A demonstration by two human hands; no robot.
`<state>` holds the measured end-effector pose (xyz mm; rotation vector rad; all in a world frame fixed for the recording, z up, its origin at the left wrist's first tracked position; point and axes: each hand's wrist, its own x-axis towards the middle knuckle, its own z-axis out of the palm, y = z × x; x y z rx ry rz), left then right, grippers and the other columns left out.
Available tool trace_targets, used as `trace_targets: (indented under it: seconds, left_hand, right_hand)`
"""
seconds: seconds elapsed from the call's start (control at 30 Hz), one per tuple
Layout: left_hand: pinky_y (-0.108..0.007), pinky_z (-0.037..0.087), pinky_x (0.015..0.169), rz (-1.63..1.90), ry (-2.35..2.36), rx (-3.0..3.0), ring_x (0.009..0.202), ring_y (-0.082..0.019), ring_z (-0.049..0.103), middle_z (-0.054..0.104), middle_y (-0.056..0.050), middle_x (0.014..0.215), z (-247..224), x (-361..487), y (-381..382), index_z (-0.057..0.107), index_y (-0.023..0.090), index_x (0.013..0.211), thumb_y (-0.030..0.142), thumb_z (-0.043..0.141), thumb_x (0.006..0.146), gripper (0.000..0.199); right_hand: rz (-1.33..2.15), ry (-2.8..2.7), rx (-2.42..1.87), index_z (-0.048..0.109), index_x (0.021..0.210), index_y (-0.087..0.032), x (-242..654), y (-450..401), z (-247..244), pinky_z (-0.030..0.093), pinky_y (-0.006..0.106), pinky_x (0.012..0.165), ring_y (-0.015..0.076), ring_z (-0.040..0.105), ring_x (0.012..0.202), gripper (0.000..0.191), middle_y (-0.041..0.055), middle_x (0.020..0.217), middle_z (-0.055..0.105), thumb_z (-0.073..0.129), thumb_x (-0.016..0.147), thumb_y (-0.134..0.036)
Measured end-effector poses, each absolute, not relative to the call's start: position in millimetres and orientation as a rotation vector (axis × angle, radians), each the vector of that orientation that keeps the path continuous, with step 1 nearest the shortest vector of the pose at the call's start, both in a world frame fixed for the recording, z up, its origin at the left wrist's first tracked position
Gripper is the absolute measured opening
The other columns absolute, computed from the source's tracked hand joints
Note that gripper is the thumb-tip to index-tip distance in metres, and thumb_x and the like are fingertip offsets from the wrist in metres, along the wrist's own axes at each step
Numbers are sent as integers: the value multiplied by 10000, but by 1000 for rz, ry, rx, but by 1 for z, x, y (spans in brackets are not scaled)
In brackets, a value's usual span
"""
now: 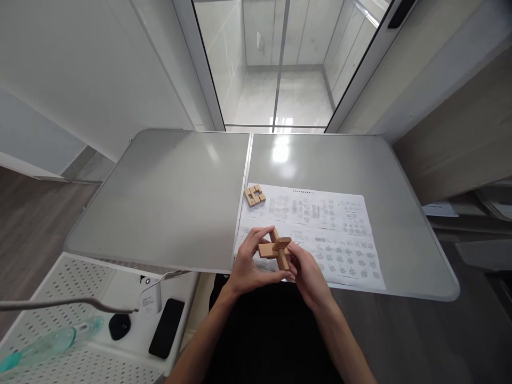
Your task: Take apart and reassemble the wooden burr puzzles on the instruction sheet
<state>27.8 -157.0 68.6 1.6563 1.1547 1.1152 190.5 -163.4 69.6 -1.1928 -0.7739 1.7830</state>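
Both hands hold a wooden burr puzzle (276, 247) of crossed bars just above the table's front edge. My left hand (248, 266) is closed on it, with the index finger at the top end of one bar and the thumb below. My right hand (304, 269) pinches it from the right; some of its fingertips are hidden behind the wood. Beneath lies a printed instruction sheet (348, 240) with rows of small diagrams. At its upper left corner rest several notched wooden puzzle pieces (255, 196), set close together.
The grey folding table (192, 197) has a seam down its middle. At the lower left, a white perforated surface (132, 368) holds a black phone (167, 328), a small black case (119, 326), a white box (151, 298) and a plastic bottle (52, 342). A glass door (280, 69) stands behind.
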Motion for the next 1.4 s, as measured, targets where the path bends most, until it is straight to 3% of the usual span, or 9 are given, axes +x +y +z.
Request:
trace_targets:
  seconds: [0.07,0.17,0.27,0.43,0.67,0.93,1.13,1.27,1.4]
  left_hand:
    - [-422,592,916,1073,1158,1681,1025,-239,646,577,-102,1304,71,25,-158,534,279,1445,383,934,673,876]
    - [-462,553,1009,1036,1166,1725,1154,-283,615,586,-103,1308,73,21,-159,539,280,1449,357,922,684,859]
    - [-471,522,1061,1028,1167,1743,1221,-296,595,585,-104,1333,72,17,-160,533,276,1460,357,916,693,861]
    - [-459,517,1066,1016,1169,1702,1217,-293,610,598,-103,1339,69,11,-163,519,263,1472,364,904,704,864]
    - [-454,549,998,985,1157,1657,1107,-277,651,635,-98,1295,69,10,-165,535,266,1459,425,923,678,887]
    - [-460,550,1017,941,1188,1691,1169,-299,655,625,-121,1376,72,7,-163,521,252,1459,411,925,675,897]
    - [-447,571,988,899,1203,1882,1129,-278,663,624,-110,1324,78,7,-159,443,264,1509,387,903,697,941]
    - [-345,627,790,802,1143,1920,924,-192,669,600,-98,1302,79,6,-153,397,281,1528,350,878,716,947]
    - [-368,627,836,715,1060,1956,959,-204,672,612,-95,1294,82,4,-150,371,291,1546,364,854,734,948]
  right_hand:
    - [1770,-845,-1215,462,654,-235,193,-164,65,441,277,510,147,423,526,440,-29,587,432,531,995,-503]
    - [1691,-1001,-1277,625,912,-233,197,-165,60,513,290,573,184,553,640,267,12,760,604,534,997,-469]
    - [1625,-1227,-1275,646,1093,-242,201,-168,61,546,305,660,197,609,725,300,34,896,664,472,1037,-479]
    - [1529,-1572,-1166,647,1134,-260,214,-171,65,542,357,812,227,630,864,264,49,991,672,469,1060,-441]
    - [1318,-1692,-1189,640,1177,-258,214,-177,59,513,339,778,235,637,904,247,61,1014,678,442,1075,-366]
    - [1392,-1627,-1195,631,1152,-261,210,-180,54,544,379,834,243,653,913,220,62,1029,690,453,1064,-357]
    - [1262,-1649,-1184,574,1355,-294,220,-171,56,527,447,1020,267,635,1174,335,83,1320,648,566,1024,-346]
    - [1140,-1760,-1186,643,1272,-276,228,-166,58,550,424,928,262,671,1038,261,79,1163,714,568,1033,-352]
    - [1116,-1822,-1150,700,1097,-254,233,-162,61,543,351,766,220,672,842,171,54,995,738,552,1049,-326]
